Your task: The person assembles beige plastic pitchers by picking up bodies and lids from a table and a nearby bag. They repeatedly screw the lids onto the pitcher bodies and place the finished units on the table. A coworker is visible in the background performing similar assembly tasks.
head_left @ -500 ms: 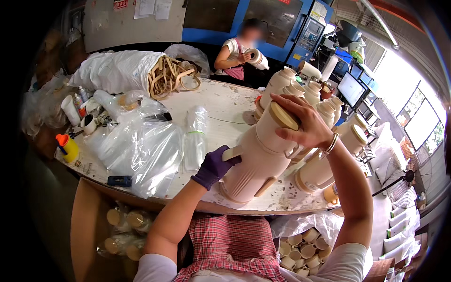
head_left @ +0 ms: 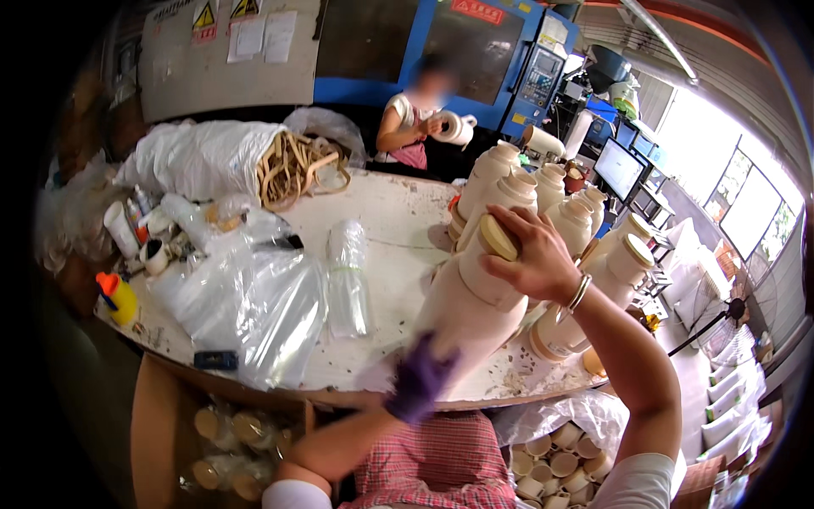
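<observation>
A large beige vacuum jug [head_left: 469,318] stands tilted on the table before me. My right hand [head_left: 543,259], bare with a bracelet at the wrist, grips its top, fingers over the tan lid [head_left: 498,237] and thumb at the near side. In a purple glove, my left hand [head_left: 424,377] is at the lower left of the jug's body, smeared by motion. Whether its fingers press on the jug cannot be made out. Close behind stand several beige jugs [head_left: 514,188] without lids. A lidded jug [head_left: 617,270] is to the right.
Clear plastic bags [head_left: 280,314] and a bundled roll of film [head_left: 348,276] lie left on the table [head_left: 394,229]. A white sack [head_left: 199,161] spills tan straps. Below are a cardboard box [head_left: 161,424] and a bag of beige cups [head_left: 564,465]. Across the table a person [head_left: 407,127] handles a jug.
My left hand has left the jug's handle and moved down along its body. The jug has turned, and its handle no longer shows. My right hand stays on the lid. The view has shifted slightly.
</observation>
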Action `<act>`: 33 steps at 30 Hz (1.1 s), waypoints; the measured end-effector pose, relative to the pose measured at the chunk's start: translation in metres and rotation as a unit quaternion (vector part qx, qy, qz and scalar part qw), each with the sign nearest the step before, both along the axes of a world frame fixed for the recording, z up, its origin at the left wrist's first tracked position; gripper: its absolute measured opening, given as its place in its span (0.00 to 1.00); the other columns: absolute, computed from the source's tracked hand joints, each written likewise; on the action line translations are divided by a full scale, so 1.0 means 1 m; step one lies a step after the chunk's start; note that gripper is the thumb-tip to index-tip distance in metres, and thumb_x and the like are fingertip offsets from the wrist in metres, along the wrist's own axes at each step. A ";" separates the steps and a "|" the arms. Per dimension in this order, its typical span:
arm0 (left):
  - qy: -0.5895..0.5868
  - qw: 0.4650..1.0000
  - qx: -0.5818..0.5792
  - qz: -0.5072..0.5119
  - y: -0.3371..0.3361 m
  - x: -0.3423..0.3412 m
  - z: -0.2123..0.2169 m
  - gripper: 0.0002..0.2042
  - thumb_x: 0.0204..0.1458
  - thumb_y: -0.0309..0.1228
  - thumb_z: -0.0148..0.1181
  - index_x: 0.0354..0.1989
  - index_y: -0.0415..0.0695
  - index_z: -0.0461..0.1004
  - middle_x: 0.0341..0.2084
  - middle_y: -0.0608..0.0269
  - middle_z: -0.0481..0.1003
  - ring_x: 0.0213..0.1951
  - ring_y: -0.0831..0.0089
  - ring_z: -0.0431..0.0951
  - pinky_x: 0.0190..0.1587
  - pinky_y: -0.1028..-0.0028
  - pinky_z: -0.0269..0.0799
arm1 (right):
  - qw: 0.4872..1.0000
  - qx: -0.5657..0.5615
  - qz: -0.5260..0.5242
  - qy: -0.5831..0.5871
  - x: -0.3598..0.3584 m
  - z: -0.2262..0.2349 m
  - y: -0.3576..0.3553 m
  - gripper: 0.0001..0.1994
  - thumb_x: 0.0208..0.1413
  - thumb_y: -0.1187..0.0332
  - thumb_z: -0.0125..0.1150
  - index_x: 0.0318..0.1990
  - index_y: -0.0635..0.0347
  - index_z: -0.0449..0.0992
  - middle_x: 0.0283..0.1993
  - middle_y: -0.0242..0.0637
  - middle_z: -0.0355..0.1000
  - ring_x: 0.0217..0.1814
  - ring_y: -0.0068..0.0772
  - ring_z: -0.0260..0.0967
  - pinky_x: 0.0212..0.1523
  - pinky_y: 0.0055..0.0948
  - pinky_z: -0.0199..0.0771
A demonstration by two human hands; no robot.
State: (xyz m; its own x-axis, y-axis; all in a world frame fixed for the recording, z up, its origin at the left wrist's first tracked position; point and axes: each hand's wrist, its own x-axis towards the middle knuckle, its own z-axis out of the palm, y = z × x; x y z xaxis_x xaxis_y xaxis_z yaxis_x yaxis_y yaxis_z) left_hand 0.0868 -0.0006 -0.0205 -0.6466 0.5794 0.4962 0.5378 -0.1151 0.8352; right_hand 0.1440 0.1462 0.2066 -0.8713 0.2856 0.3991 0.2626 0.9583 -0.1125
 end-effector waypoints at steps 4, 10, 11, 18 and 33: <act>0.080 0.987 0.086 -0.112 0.021 0.087 0.014 0.47 0.47 0.41 0.66 0.63 0.28 0.40 0.42 0.49 0.66 0.33 0.60 0.71 0.41 0.65 0.70 | 0.986 0.029 -0.164 -0.014 -0.020 -0.007 -0.036 0.38 0.43 0.43 0.54 0.61 0.54 0.64 0.55 0.51 0.66 0.57 0.58 0.61 0.53 0.53 0.63; 0.218 0.971 -0.002 -0.103 -0.014 0.033 -0.022 0.17 0.51 0.33 0.61 0.48 0.38 0.73 0.33 0.48 0.76 0.35 0.58 0.79 0.40 0.68 0.77 | 0.987 -0.047 -0.098 -0.119 0.005 0.017 -0.037 0.50 0.50 0.25 0.32 0.57 0.71 0.64 0.56 0.56 0.65 0.61 0.58 0.59 0.58 0.57 0.58; 0.084 0.990 -0.069 -0.094 -0.037 0.018 -0.014 0.16 0.51 0.28 0.60 0.49 0.41 0.74 0.28 0.48 0.77 0.29 0.58 0.80 0.36 0.67 0.77 | 0.988 -0.092 -0.024 -0.122 0.012 0.026 -0.029 0.49 0.51 0.26 0.31 0.57 0.71 0.64 0.56 0.57 0.65 0.62 0.57 0.59 0.59 0.55 0.58; -0.211 0.965 -0.059 -0.142 -0.101 -0.074 0.011 0.10 0.43 0.28 0.69 0.33 0.40 0.76 0.26 0.68 0.76 0.31 0.81 0.74 0.34 0.77 0.72 | 0.853 -0.383 0.355 0.004 0.019 -0.002 0.012 0.47 0.51 0.27 0.36 0.62 0.62 0.63 0.68 0.46 0.54 0.69 0.44 0.53 0.65 0.43 0.55; -0.207 0.970 0.121 0.042 -0.052 -0.062 -0.006 0.04 0.44 0.24 0.57 0.23 0.40 0.68 0.20 0.73 0.69 0.24 0.82 0.67 0.28 0.77 0.66 | 0.676 -0.601 0.404 0.134 0.018 -0.101 0.023 0.45 0.53 0.29 0.34 0.63 0.64 0.58 0.62 0.42 0.61 0.66 0.34 0.56 0.66 0.33 0.51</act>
State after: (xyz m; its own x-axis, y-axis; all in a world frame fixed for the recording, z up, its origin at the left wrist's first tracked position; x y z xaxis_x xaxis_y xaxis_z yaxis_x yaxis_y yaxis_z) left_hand 0.0251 -0.0524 -0.0263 -0.8595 0.4150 0.2983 0.1777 -0.3047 0.9357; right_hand 0.1623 0.1696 0.1053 -0.8790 0.0168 0.4765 -0.4767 -0.0494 -0.8777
